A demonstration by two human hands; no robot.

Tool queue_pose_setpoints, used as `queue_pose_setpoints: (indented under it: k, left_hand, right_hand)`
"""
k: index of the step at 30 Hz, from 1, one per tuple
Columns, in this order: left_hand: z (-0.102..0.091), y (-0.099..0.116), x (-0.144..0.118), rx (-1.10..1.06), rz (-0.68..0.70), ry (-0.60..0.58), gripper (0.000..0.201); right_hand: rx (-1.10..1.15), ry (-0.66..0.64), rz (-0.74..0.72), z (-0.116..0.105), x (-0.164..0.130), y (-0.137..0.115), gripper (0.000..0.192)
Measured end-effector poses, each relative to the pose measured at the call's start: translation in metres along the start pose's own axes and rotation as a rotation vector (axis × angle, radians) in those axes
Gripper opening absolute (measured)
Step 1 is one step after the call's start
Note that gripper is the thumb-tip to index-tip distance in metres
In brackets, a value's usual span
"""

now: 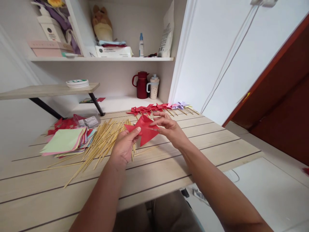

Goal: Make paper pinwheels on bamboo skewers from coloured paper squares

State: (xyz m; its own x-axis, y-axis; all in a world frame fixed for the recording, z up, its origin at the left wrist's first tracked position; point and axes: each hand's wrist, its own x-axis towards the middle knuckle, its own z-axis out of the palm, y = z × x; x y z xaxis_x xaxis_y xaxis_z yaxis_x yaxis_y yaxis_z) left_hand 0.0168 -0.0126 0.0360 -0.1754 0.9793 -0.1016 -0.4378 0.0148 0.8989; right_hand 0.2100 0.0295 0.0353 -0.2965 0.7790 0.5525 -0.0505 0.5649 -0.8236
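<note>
The left hand (124, 141) is clamping a red paper pinwheel (145, 129) over the middle of the table (164, 177), its thumb pressing the centre, probably to secure the folds. The right hand (170, 128) is spreading its fingers at the right blade; whether it is pinching, I cannot tell. Wooden sticks (102, 140) are lying left, seemingly for easy reach.

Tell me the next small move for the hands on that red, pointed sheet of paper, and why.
Probably bend the right-hand tip of the red, pointed paper sheet inward toward the left thumb. The bare left hand already pinches the sheet, its thumb on top; the bare right hand has its fingers at that right edge, where the tip sticks out.
</note>
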Motion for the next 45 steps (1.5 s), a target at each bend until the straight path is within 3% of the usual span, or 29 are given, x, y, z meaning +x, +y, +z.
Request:
queue_pose_setpoints:
  k: [4,7,13,17,24,27,36,45]
  left_hand:
    - [0.001,-0.001,-0.003,0.088,0.024,-0.041,0.034]
    - [-0.001,-0.001,-0.001,0.106,0.043,-0.04,0.035]
    - [-0.005,0.003,0.002,0.074,0.049,-0.045,0.036]
    - [-0.008,0.008,0.003,0.08,0.042,-0.036,0.036]
    - [-0.007,0.005,0.0,0.159,0.037,-0.234,0.036]
    - [-0.007,0.004,-0.001,0.196,0.047,-0.264,0.035]
    - [-0.007,0.006,-0.002,0.21,0.034,-0.231,0.037]
    - [-0.003,0.003,0.001,0.476,0.097,-0.077,0.031]
  right_hand:
    - [-0.106,-0.091,-0.066,0.001,-0.002,-0.004,0.024]
    - [-0.172,-0.076,-0.126,-0.001,-0.003,-0.008,0.037]
    - [-0.358,0.036,-0.25,-0.002,-0.002,-0.008,0.008]
    - [-0.339,0.009,-0.265,0.0,-0.002,-0.007,0.007]
    - [-0.253,-0.058,-0.316,0.002,-0.003,-0.009,0.007]
    - [-0.242,-0.097,-0.287,0.002,-0.003,-0.008,0.011]
    - [-0.204,-0.15,-0.269,0.003,-0.005,-0.003,0.013]
    - [-0.202,-0.074,-0.15,0.009,-0.005,0.001,0.024]
